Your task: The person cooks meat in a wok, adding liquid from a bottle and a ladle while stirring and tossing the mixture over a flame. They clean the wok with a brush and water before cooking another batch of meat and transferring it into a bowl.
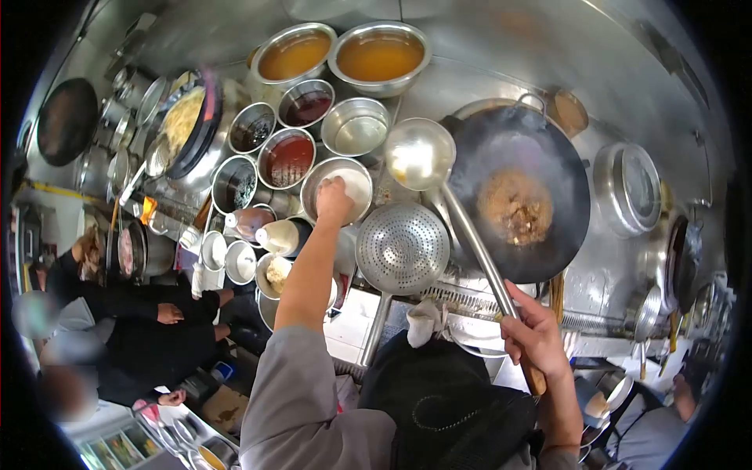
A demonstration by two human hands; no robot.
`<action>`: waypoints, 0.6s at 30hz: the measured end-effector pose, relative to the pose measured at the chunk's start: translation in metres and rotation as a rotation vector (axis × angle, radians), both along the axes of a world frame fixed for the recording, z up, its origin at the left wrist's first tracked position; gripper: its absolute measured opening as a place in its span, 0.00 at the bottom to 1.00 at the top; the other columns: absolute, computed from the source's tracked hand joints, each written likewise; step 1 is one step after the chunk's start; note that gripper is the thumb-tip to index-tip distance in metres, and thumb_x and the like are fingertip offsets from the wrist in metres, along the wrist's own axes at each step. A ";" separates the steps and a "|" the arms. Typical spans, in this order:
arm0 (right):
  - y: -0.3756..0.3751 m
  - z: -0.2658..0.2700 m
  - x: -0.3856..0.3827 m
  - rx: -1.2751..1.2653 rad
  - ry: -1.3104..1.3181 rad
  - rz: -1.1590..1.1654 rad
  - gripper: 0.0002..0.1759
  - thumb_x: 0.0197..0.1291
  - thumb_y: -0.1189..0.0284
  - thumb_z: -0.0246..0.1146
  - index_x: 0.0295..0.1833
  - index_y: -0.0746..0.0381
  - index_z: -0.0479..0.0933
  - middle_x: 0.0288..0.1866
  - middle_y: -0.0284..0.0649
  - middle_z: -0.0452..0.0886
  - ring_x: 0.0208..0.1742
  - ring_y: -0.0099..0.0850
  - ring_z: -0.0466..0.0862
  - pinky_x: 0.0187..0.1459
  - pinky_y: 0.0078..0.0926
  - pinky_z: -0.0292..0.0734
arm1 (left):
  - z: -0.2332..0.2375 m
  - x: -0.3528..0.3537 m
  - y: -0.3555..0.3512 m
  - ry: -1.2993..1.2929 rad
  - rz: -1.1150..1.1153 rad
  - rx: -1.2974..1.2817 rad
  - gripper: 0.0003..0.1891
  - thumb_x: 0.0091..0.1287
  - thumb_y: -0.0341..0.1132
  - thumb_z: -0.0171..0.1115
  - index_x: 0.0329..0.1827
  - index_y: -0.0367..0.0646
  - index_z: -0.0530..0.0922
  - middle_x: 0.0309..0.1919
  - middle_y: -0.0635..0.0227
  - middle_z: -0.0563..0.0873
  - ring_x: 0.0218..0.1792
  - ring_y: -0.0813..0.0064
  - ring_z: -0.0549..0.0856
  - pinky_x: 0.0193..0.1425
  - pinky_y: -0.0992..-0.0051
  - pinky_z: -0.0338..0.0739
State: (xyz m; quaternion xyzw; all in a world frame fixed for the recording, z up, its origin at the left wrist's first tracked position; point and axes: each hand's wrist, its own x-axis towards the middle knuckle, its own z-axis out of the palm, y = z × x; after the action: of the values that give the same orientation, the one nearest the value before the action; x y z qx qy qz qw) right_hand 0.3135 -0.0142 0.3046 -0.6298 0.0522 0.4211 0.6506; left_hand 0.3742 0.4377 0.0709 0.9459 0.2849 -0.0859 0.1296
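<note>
My left hand (335,201) reaches into a metal bowl (362,174) of white powder or grains; its fingers are drawn together and their tips are partly hidden. In my right hand (538,333) is the handle of a ladle (421,154), gripped near its wooden end. The ladle's bowl hangs left of a black wok (568,227), with a little yellowish liquid in it. Brown food (513,205) sits in the wok under rising steam. Below the ladle rests a perforated metal strainer (402,249).
Two large bowls of amber liquid (380,56) stand at the back. Bowls of red sauce (287,159) and dark sauce crowd the left, with squeeze bottles (278,236) nearer me. A lidded pot (627,189) is right of the wok. People in dark clothes (149,329) are at lower left.
</note>
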 end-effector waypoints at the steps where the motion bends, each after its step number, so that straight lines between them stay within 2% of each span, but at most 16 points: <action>1: 0.002 -0.002 0.001 -0.019 0.004 0.018 0.34 0.67 0.83 0.60 0.78 0.57 0.63 0.28 0.33 0.76 0.17 0.18 0.73 0.17 0.18 0.69 | -0.003 0.000 0.002 0.018 -0.021 0.000 0.26 0.53 0.34 0.69 0.58 0.41 0.77 0.55 0.47 0.82 0.61 0.51 0.80 0.65 0.62 0.75; 3: 0.006 -0.002 0.003 -0.021 0.067 0.027 0.34 0.68 0.81 0.61 0.78 0.57 0.63 0.28 0.33 0.76 0.17 0.18 0.74 0.17 0.18 0.69 | -0.016 -0.004 0.004 -0.120 -0.045 0.097 0.20 0.51 0.36 0.72 0.48 0.44 0.81 0.48 0.49 0.85 0.50 0.51 0.85 0.57 0.59 0.80; 6: 0.012 -0.008 0.006 -0.001 0.070 0.057 0.34 0.68 0.77 0.63 0.78 0.55 0.63 0.26 0.32 0.75 0.17 0.18 0.73 0.17 0.18 0.69 | -0.017 -0.005 0.007 -0.130 -0.067 0.054 0.20 0.52 0.36 0.71 0.49 0.44 0.81 0.47 0.50 0.85 0.51 0.52 0.85 0.57 0.58 0.80; 7: 0.012 -0.012 0.005 0.018 0.086 0.056 0.34 0.68 0.76 0.63 0.78 0.55 0.63 0.26 0.32 0.75 0.17 0.18 0.73 0.17 0.19 0.69 | -0.014 -0.005 0.005 -0.154 -0.066 0.093 0.17 0.52 0.36 0.70 0.45 0.43 0.83 0.44 0.52 0.88 0.48 0.54 0.87 0.56 0.58 0.81; 8: 0.013 -0.014 0.006 0.042 0.090 0.056 0.34 0.69 0.76 0.63 0.78 0.55 0.63 0.27 0.32 0.75 0.17 0.18 0.73 0.17 0.19 0.68 | -0.016 -0.006 0.008 -0.176 -0.075 0.107 0.17 0.52 0.36 0.70 0.45 0.43 0.83 0.44 0.52 0.88 0.48 0.54 0.87 0.56 0.58 0.81; 10: 0.016 -0.018 0.009 0.060 0.093 0.050 0.34 0.69 0.75 0.63 0.79 0.55 0.63 0.27 0.33 0.75 0.17 0.18 0.72 0.17 0.19 0.68 | -0.018 -0.007 0.015 -0.177 -0.061 0.019 0.13 0.52 0.37 0.71 0.39 0.42 0.85 0.39 0.56 0.90 0.43 0.57 0.89 0.52 0.60 0.82; 11: 0.015 -0.020 0.010 0.104 0.105 0.041 0.34 0.69 0.75 0.63 0.79 0.55 0.63 0.28 0.33 0.75 0.17 0.18 0.72 0.17 0.19 0.68 | -0.005 -0.008 0.014 -0.202 -0.066 0.033 0.13 0.52 0.37 0.71 0.39 0.42 0.85 0.39 0.56 0.90 0.43 0.57 0.89 0.52 0.60 0.82; 13: 0.016 -0.021 0.014 0.111 0.076 0.060 0.34 0.69 0.75 0.63 0.79 0.56 0.62 0.29 0.34 0.76 0.17 0.19 0.72 0.16 0.20 0.69 | 0.021 -0.007 0.008 -0.305 -0.060 -0.188 0.12 0.54 0.38 0.73 0.37 0.42 0.87 0.35 0.59 0.90 0.39 0.62 0.90 0.48 0.64 0.83; 14: 0.015 -0.024 0.015 0.130 0.070 0.068 0.34 0.69 0.75 0.63 0.79 0.56 0.62 0.29 0.35 0.76 0.17 0.19 0.72 0.16 0.21 0.69 | 0.038 -0.002 0.002 -0.318 -0.065 -0.177 0.12 0.54 0.38 0.73 0.37 0.42 0.87 0.35 0.59 0.90 0.39 0.62 0.90 0.48 0.64 0.83; 16: 0.015 -0.024 0.018 0.141 0.044 0.079 0.34 0.69 0.74 0.63 0.79 0.57 0.62 0.29 0.35 0.76 0.17 0.20 0.73 0.16 0.21 0.70 | 0.083 0.005 -0.022 -0.472 -0.117 -0.348 0.13 0.55 0.39 0.75 0.40 0.43 0.88 0.34 0.61 0.90 0.38 0.67 0.90 0.46 0.68 0.83; 17: 0.015 -0.023 0.019 0.142 0.030 0.090 0.35 0.69 0.74 0.64 0.79 0.59 0.62 0.29 0.36 0.76 0.17 0.20 0.74 0.16 0.22 0.70 | 0.117 0.008 -0.042 -0.456 -0.168 -0.341 0.12 0.57 0.38 0.75 0.41 0.43 0.88 0.35 0.60 0.91 0.37 0.68 0.90 0.45 0.68 0.83; 18: 0.014 -0.022 0.020 0.151 0.026 0.094 0.35 0.69 0.74 0.64 0.79 0.59 0.62 0.29 0.36 0.76 0.17 0.20 0.74 0.16 0.22 0.70 | 0.123 0.015 -0.050 -0.459 -0.167 -0.331 0.12 0.57 0.38 0.75 0.41 0.43 0.88 0.35 0.60 0.91 0.37 0.68 0.90 0.45 0.68 0.83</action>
State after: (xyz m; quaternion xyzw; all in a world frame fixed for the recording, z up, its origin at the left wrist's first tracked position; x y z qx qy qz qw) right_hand 0.3334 -0.0001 0.2827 -0.5753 -0.0008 0.4621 0.6749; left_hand 0.3893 0.3876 0.1939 0.9267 0.1517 0.0748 0.3356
